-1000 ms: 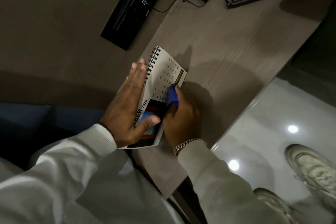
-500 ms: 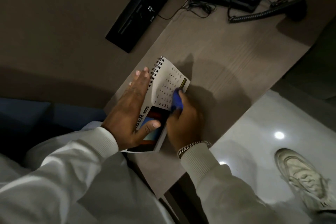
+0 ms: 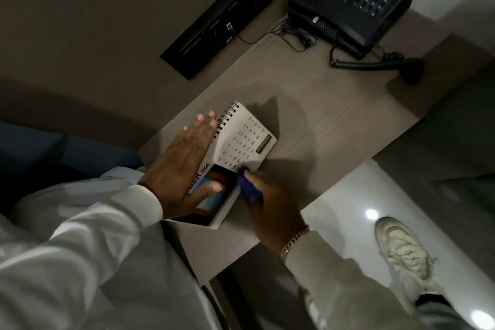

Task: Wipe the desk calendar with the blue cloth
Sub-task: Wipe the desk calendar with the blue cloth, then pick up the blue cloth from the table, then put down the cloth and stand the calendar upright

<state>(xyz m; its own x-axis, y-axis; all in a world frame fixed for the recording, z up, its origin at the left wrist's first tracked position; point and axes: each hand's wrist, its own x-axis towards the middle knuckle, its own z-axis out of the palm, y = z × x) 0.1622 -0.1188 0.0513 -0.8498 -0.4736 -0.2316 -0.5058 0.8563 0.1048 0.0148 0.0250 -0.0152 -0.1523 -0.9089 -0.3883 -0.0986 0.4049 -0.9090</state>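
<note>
Head view looks straight down at my two hands on the calendar [image 3: 247, 139], which lies flat on the tabletop [image 3: 321, 115] with its wire spiral under my left fingertips and its date grid stretching away past my right fingers.

My left hand [image 3: 184, 166] is spread flat and wide over the spiral side, its fingers [image 3: 206, 122] reaching onto the binding and the thumb pressed down on the coloured picture panel. I hold nothing with it; I judge it is there as a weight, so the light pad does not slide or spin while the other hand rubs.

My right hand [image 3: 270, 206] is closed around the blue cloth [image 3: 247, 186], bunched so that only a small wad sticks out past my fingers. That wad touches the lower edge of the date grid, just beside my left thumb. Bunching it gives a firm tip for pressing on the paper.

The grid beyond the cloth is bare, so I judge the wiping is in progress with that part open to further strokes. A black phone [image 3: 348, 0] with its coiled cord sits well beyond both hands, clear of the work.
</note>
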